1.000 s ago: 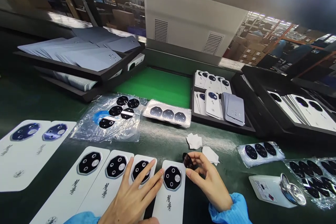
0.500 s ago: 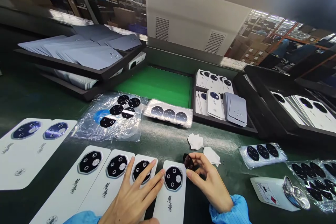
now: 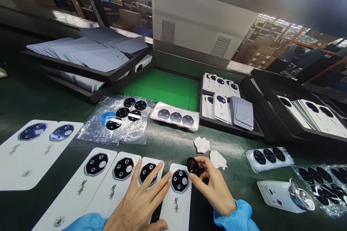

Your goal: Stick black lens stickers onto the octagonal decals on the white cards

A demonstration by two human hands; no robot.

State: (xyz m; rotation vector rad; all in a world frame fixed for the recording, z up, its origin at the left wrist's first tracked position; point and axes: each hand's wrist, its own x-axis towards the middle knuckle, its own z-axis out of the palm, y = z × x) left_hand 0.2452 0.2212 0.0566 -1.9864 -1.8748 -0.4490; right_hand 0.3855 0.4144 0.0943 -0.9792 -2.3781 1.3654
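My right hand (image 3: 214,184) pinches a dark octagonal piece (image 3: 192,166) between thumb and fingers, just above the upper right corner of a white panel (image 3: 175,207). That panel carries a black octagonal camera plate (image 3: 179,180) with several round holes. My left hand (image 3: 141,198) lies with fingers spread over the neighbouring white panel (image 3: 158,161), its fingertips reaching the left edge of the panel near my right hand. Two more white panels (image 3: 100,195) with black plates lie to the left, and another pair (image 3: 35,158) with bluish plates sits at the far left.
Behind my hands are a plastic bag (image 3: 127,131) with black plates, a strip of three plates (image 3: 173,124), and white wipes (image 3: 202,145). A metal-topped white bottle (image 3: 279,195) stands at the right. Dark trays (image 3: 230,125) of panels line the back beside a green mat (image 3: 168,86).
The view has shifted slightly. My right hand and the dark piece have moved a little to the left, and the piece is turned more toward the camera. My left hand stays spread over the panels.
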